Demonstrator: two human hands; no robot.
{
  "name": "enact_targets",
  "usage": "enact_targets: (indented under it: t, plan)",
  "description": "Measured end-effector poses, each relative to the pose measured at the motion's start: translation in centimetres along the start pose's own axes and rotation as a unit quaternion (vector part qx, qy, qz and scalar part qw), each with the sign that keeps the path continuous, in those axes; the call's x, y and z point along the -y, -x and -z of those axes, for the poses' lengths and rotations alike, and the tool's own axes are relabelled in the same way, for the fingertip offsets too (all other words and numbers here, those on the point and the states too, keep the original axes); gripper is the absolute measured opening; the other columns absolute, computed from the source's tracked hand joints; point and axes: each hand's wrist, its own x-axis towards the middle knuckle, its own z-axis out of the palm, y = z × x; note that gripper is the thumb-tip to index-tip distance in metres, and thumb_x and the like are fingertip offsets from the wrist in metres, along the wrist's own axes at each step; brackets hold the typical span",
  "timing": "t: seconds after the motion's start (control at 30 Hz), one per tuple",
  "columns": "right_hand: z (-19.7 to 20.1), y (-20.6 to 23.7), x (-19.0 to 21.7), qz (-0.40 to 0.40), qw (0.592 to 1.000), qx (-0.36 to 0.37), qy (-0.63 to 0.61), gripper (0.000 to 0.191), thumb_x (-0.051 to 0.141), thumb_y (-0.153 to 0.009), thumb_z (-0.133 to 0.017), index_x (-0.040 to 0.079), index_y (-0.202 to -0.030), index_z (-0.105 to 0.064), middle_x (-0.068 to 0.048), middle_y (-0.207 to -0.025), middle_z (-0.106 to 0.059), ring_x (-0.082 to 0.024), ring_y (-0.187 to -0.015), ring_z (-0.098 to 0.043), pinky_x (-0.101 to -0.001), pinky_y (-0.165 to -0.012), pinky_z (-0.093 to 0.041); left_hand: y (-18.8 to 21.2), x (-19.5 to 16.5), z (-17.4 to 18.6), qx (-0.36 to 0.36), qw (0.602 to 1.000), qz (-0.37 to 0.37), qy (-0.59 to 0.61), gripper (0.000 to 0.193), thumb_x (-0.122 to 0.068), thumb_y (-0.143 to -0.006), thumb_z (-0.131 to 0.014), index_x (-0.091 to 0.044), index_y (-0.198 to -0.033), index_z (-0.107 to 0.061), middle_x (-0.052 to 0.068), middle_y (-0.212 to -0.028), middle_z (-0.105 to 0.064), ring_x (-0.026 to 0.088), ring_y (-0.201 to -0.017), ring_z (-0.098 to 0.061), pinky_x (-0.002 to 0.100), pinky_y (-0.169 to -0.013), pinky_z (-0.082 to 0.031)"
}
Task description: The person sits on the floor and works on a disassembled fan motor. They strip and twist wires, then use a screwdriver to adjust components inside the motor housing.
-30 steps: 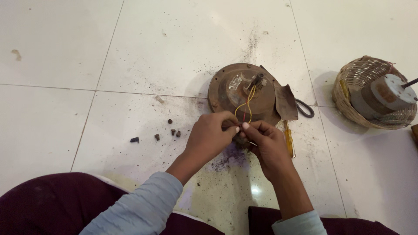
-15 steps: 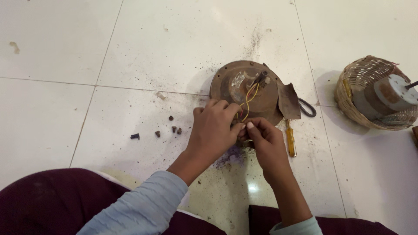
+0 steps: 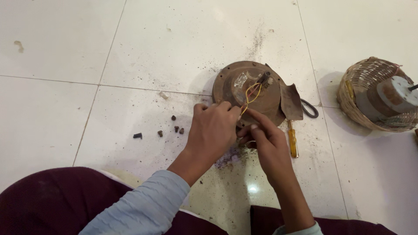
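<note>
Hands [image 3: 215,130] slid lower; wicker basket [image 3: 357,87] holds motor [image 3: 389,96].

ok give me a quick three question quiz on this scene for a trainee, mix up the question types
1. True or false: the left hand and the right hand both work at the yellow wires of the rusty round disc on the tiled floor.
2. What lies just right of the right hand? A) yellow-handled screwdriver B) hammer C) paint brush
3. Fill in: the wicker basket at the right edge holds a grey ____ part.

Key: 1 true; 2 A; 3 cylindrical. Also visible: small dark bits scattered left of the hands.
</note>
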Motion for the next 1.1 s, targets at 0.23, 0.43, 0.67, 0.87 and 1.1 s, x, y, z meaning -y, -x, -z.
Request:
enact_targets:
  t: [0.23,0.43,0.67,0.87,1.1]
  plan:
    - [-0.4,-1.5,-0.5,-0.013,0.998,-0.037,-0.044,0.031,0.019,-0.101,-0.056,0.000,-0.122,-0.070,-0.004,-0.086,-0.070,-0.011,-0.073,-0.064,-0.0266,-0.066,-0.053,0.0,0.1,-1.1,0.088,0.905,0.246,0.337,0.023,-0.022,-0.099,-0.058,-0.003,-0.095,-0.071,0.011,-0.078,-0.071,0.027,-0.070,-0.069,0.039,-0.063,-0.053]
    - [-0.5,-3.4,-0.1,-0.056,0.986,-0.019,-0.157,0.032,0.027,-0.102,-0.066,0.001,-0.085,-0.065,0.000,-0.066,-0.053,-0.010,-0.054,-0.047,-0.0274,-0.049,-0.039,-0.2,0.1,-2.0,0.156,0.691,0.347,0.614,0.027,-0.022,-0.102,-0.052,-0.003,-0.091,-0.067,0.003,-0.069,-0.066,0.014,-0.059,-0.061,0.031,-0.056,-0.047]
    - [-0.8,-2.6,0.2,-0.100,0.971,-0.028,-0.215,0.028,0.022,-0.097,-0.068,0.004,-0.077,-0.061,-0.001,-0.059,-0.049,-0.012,-0.047,-0.048,-0.0304,-0.043,-0.039,0.2,-0.2,-2.9,0.164,0.644,0.369,0.649,0.026,-0.023,-0.102,-0.053,-0.003,-0.091,-0.066,0.006,-0.071,-0.064,0.016,-0.060,-0.060,0.031,-0.058,-0.047]
    - [-0.7,-1.7,-0.6,-0.088,0.973,-0.029,-0.213,0.028,0.022,-0.099,-0.067,0.003,-0.079,-0.060,0.000,-0.063,-0.052,-0.011,-0.052,-0.049,-0.0292,-0.047,-0.040,0.1,-0.3,-2.9,0.187,0.662,0.366,0.626,0.036,-0.028,-0.104,-0.049,-0.001,-0.089,-0.066,0.006,-0.073,-0.066,0.017,-0.063,-0.062,0.034,-0.061,-0.052]
    - [-1.1,-1.4,-1.8,-0.053,0.991,-0.073,-0.097,0.020,0.021,-0.098,-0.063,0.003,-0.091,-0.065,0.000,-0.071,-0.062,-0.007,-0.057,-0.046,-0.0253,-0.051,-0.037,-0.9,-0.1,-2.1,0.096,0.846,0.309,0.425,0.044,-0.042,-0.099,-0.057,-0.002,-0.087,-0.071,0.007,-0.071,-0.069,0.015,-0.064,-0.064,0.033,-0.060,-0.050]
